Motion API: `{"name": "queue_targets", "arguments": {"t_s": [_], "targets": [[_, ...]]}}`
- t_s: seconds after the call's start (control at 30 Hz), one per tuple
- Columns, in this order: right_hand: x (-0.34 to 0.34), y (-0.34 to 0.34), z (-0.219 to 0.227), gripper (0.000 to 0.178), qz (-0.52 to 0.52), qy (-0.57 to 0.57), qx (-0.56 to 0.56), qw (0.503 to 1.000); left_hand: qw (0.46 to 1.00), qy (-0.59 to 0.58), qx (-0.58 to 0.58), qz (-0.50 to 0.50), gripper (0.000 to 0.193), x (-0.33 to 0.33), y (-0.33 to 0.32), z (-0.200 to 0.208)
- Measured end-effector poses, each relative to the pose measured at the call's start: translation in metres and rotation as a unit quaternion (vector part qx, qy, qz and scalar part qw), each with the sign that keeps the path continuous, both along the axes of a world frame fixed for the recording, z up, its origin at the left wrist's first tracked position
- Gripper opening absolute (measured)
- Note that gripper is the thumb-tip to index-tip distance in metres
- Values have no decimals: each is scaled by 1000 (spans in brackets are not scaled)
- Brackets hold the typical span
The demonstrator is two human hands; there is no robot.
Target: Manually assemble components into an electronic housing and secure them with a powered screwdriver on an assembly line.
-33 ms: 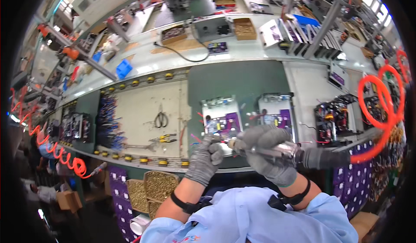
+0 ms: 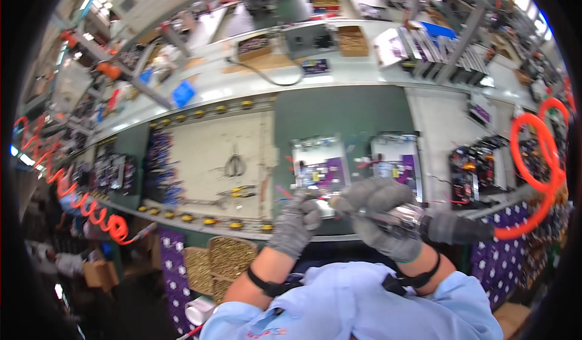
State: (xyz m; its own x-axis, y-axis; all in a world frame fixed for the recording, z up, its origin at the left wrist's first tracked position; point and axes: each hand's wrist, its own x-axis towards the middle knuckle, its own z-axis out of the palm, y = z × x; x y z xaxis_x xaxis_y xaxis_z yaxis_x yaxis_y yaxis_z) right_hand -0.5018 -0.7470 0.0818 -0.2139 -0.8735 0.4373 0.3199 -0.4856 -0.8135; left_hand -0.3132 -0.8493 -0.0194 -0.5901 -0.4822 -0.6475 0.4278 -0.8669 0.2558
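Note:
My right hand (image 2: 385, 222), in a grey glove, is wrapped round a silver and black air screwdriver (image 2: 407, 217) lying nearly level, its front end pointing left. An orange hose (image 2: 526, 226) runs from the tool's back end. Close to that front end, my gloved left hand (image 2: 296, 223) is closed with its fingers curled together; what they pinch, if anything, is hidden. Just beyond my hands lies an open metal-cased unit with a purple circuit board (image 2: 320, 161). A similar unit (image 2: 397, 158) sits to its right, partly behind my right hand.
Pliers with yellow handles (image 2: 237, 191) and dark-handled pliers (image 2: 234, 165) lie on the pale board at left, near bundled wires (image 2: 163, 167). Bins of brass-coloured screws (image 2: 231, 258) stand by my left forearm. Black assemblies (image 2: 476, 170) sit at right; a blue bin (image 2: 183, 93) stands farther back.
The whole scene has shifted slightly to the right in the picture and is more blurred. Both hands keep the same pose, with the screwdriver still in the right.

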Motion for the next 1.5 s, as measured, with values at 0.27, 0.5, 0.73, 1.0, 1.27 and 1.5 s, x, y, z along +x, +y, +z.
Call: {"name": "queue_targets", "arguments": {"t_s": [0.27, 0.5, 0.73, 1.0, 1.27, 1.5], "targets": [[1, -6, -1, 37, -43, -51, -4, 998, 998, 22, 31, 41, 28, -11, 10, -8], [-14, -11, 6, 43, -69, -107, 36, 991, 995, 16, -27, 96, 29, -17, 20, 2], [-46, -3, 10, 44, -30, -107, 48, 993, 991, -72, -64, 89, 28, -42, 38, 26], [-79, 4, 27, 44, 32, -156, 48, 986, 974, -138, -162, 80, 24, -65, 57, 43], [-98, -10, 14, 46, 72, -215, 49, 973, 983, -90, -153, 51, 22, -47, 52, 14], [-107, -17, 9, 42, 81, -262, 65, 959, 963, -144, -229, 6, 35, -45, 47, 31]]}}
